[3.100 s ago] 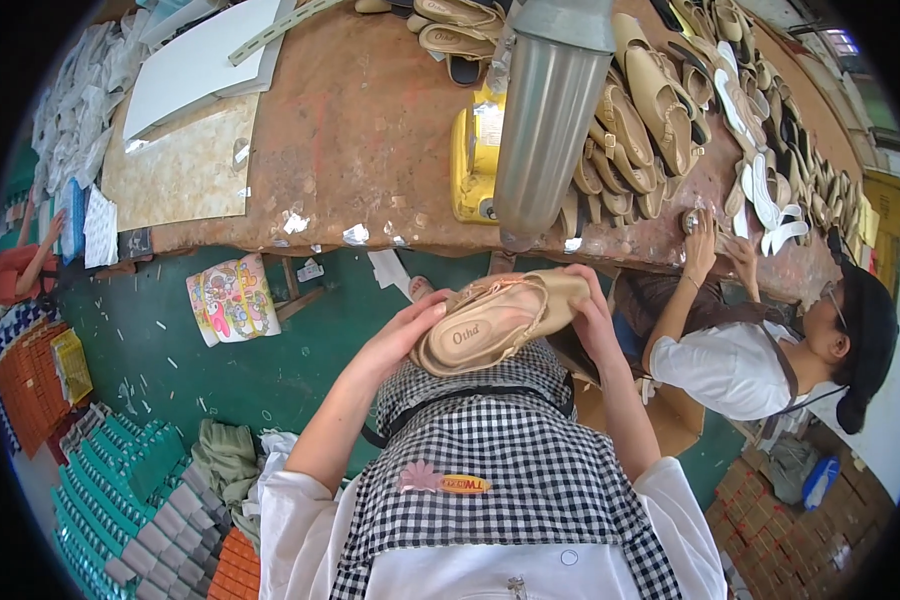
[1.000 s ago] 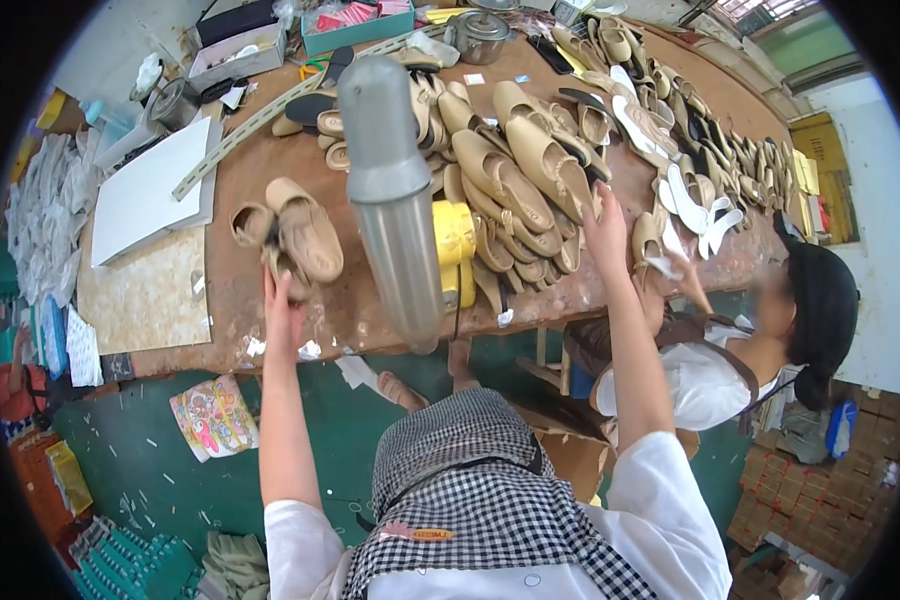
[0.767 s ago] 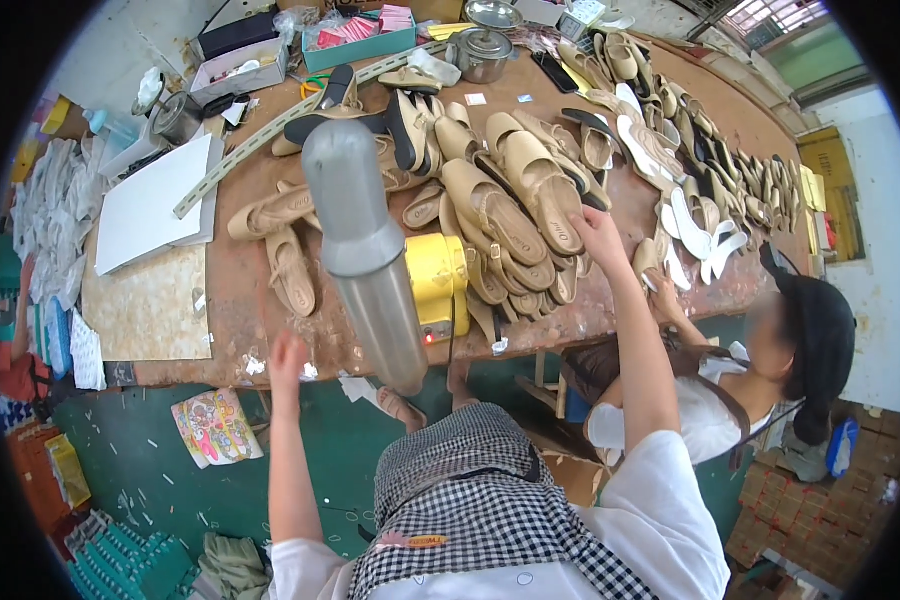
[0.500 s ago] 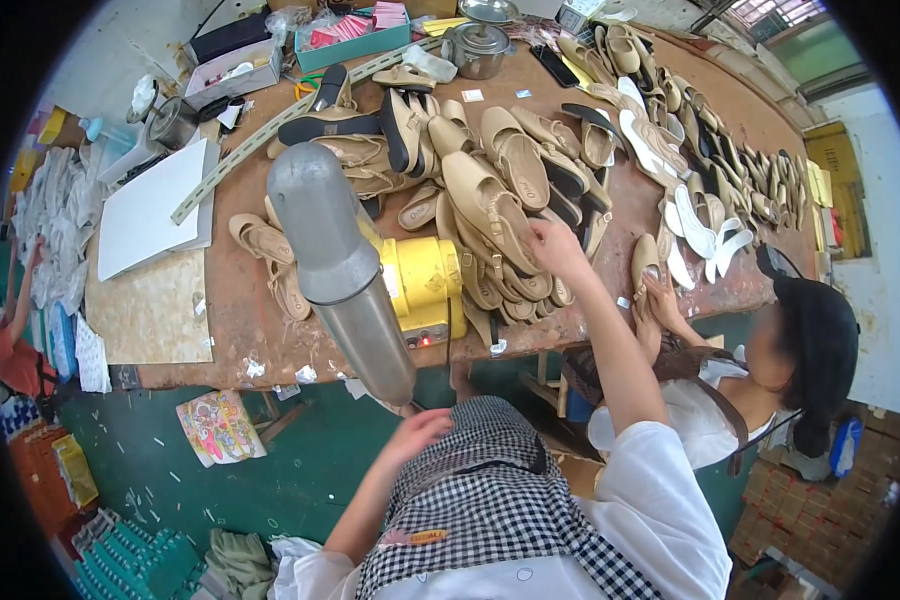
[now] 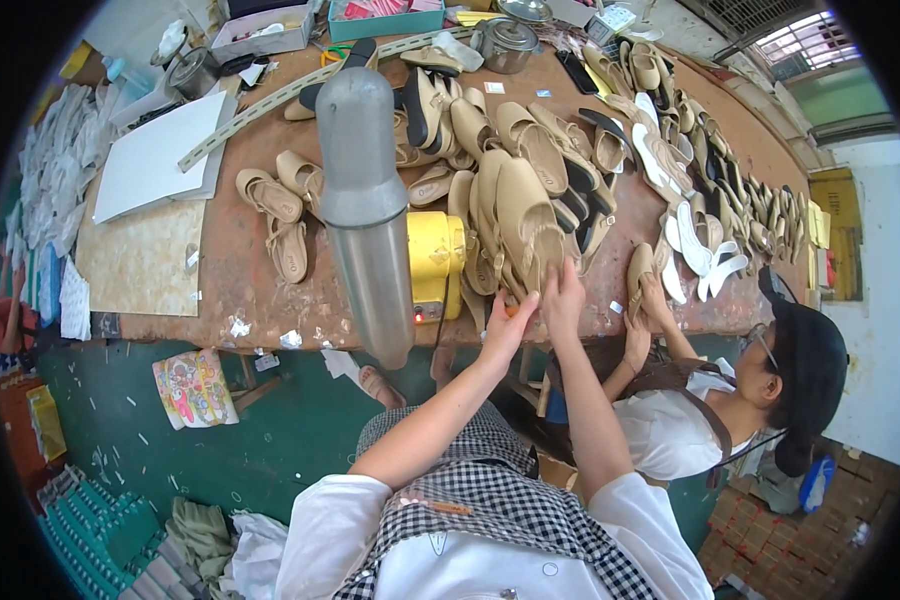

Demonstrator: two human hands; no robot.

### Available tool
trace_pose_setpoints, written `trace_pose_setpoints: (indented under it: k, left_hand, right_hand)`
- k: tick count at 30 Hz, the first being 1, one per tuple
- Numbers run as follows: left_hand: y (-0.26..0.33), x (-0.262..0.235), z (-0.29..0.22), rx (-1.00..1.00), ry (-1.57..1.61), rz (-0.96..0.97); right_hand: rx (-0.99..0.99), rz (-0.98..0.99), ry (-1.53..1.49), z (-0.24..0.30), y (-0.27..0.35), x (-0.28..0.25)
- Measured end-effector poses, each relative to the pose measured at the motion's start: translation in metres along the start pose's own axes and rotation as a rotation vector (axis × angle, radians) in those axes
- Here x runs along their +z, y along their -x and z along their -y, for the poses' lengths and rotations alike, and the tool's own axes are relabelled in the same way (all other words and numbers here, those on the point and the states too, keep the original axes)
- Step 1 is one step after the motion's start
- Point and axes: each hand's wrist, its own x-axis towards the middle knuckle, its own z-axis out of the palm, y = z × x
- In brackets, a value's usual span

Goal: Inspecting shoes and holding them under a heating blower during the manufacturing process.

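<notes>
Both of the person's hands meet at the near edge of the brown wooden table point(image 5: 270, 290), at about six o'clock from the heap of footwear. The left hand point(image 5: 507, 325) has its fingers curled round the lower end of a beige open-toed sandal point(image 5: 526, 225); how tightly it grips I cannot tell, since the fingertips are hidden beneath. The right hand point(image 5: 564, 298) lies just beside it, fingers spread and loosely open, touching the same sandal's near end. That sandal's long axis runs from about six o'clock up to twelve, its near end at the table edge and its far end pointing away across the table, leaning on a stack of similar beige sandals point(image 5: 480, 130).

At nine o'clock from the hands stands a yellow box-shaped machine point(image 5: 435, 262), and just beyond it a tall grey metal cylinder point(image 5: 362, 200). Three loose tan sandals point(image 5: 280, 215) lie further toward nine. At three o'clock a second person in a white top and dark cap point(image 5: 715, 400) sits with hands at a single sandal.
</notes>
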Motion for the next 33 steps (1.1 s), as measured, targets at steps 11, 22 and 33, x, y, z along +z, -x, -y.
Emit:
trace_pose_setpoints:
  k: [11,22,33]
  left_hand:
    - [0.157,-0.127,-0.021,0.320,-0.859,-0.018]
    - [0.258,-0.194,-0.057,0.146,-0.893,0.019]
    - [0.260,-0.198,-0.073,0.268,-1.111,0.003]
  right_hand:
    - [0.444,0.453,-0.549,0.064,0.150,-0.076]
    - [0.356,0.739,-0.848,0.074,0.173,-0.027]
    - [0.469,0.515,-0.654,0.083,0.173,-0.006]
